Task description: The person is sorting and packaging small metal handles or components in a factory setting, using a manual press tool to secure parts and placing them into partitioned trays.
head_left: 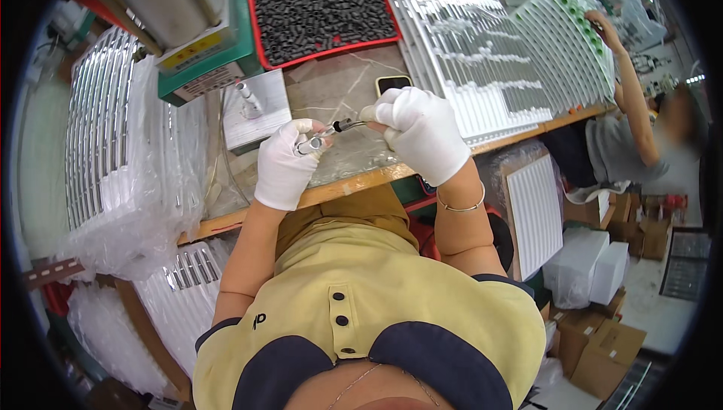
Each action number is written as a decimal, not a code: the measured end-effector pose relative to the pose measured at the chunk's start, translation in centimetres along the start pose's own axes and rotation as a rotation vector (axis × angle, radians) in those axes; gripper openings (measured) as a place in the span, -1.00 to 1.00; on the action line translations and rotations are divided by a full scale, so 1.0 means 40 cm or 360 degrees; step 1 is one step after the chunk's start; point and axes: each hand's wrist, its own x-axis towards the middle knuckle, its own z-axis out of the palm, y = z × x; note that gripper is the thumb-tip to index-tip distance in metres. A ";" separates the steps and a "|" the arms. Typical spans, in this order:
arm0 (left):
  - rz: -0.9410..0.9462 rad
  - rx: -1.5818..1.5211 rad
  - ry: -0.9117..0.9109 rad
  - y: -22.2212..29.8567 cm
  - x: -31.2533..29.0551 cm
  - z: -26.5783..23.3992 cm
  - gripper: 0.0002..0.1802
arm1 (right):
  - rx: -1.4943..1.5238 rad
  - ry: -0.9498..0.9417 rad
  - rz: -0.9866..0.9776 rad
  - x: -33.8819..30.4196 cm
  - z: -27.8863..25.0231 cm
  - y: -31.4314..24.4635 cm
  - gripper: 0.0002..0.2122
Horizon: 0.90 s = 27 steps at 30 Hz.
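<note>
White gloves cover both hands, with bare fingertips partly showing. My left hand (282,169) is closed around a short shiny metal tube (308,146). A small black sleeve-like piece (343,124) sits between the hands, near the far end of the tube; whether it touches the tube I cannot tell. My right hand (425,135) pinches a thin, curved metal piece (360,123) that meets the black piece. Its other end is hidden in the glove. Both hands are above the near part of the worktable (354,173).
A red tray (261,47) of small black sleeves lies beyond my hands. Left of it stands a press with a green base (199,84); a metal block (263,101) lies before it. A phone (392,82) and ribbed white trays (489,109) lie right. A co-worker (621,135) works farther right.
</note>
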 end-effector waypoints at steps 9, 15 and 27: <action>0.0286 0.0160 0.0098 0.010 -0.009 0.108 -0.80 | -0.0544 -0.0217 0.0075 -0.067 -0.037 0.009 -0.96; 0.0241 0.0104 -0.0045 -0.007 -0.008 0.142 -0.81 | -0.0449 -0.0373 0.0215 -0.088 -0.050 0.022 -1.00; -0.0096 -0.0371 0.0009 -0.035 -0.004 0.066 -0.83 | -0.0632 -0.0193 0.2001 -0.203 -0.150 0.395 -0.62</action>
